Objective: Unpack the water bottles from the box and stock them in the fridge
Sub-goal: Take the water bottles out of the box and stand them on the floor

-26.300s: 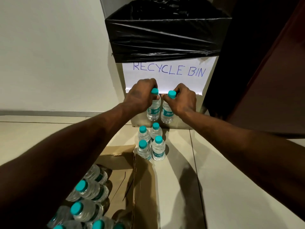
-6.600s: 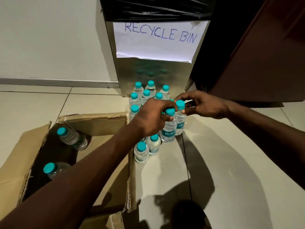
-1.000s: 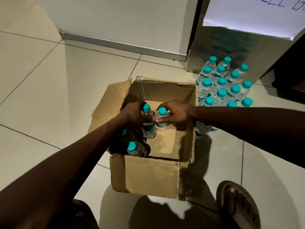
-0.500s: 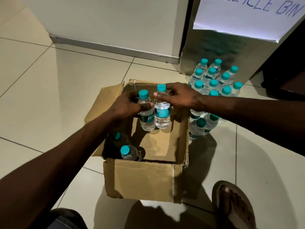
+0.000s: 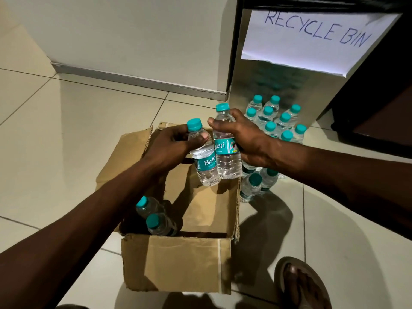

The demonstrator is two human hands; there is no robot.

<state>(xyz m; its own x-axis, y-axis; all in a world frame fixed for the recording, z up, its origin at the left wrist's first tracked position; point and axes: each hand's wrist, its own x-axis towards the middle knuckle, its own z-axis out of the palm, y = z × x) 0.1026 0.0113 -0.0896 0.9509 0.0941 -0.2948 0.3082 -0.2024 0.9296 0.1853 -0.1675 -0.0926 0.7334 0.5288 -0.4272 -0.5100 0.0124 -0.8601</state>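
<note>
Brown cardboard box sits open on the pale tiled floor. Above the box, the left hand curls round one small water bottle, and the right hand curls round another. Both bottles are upright, side by side and touching, each with a blue-green cap. Two more bottles lie inside the box, near its front wall. Beside the box, on its right, a bunch of bottles stands on the floor; I count at least eleven caps, but an arm hides some. Behind that bunch is a shiny metal bin with a paper sign reading "RECYCLE BIN". A white wall stands behind the box. One foot in a sandal is right of the box's front.
</note>
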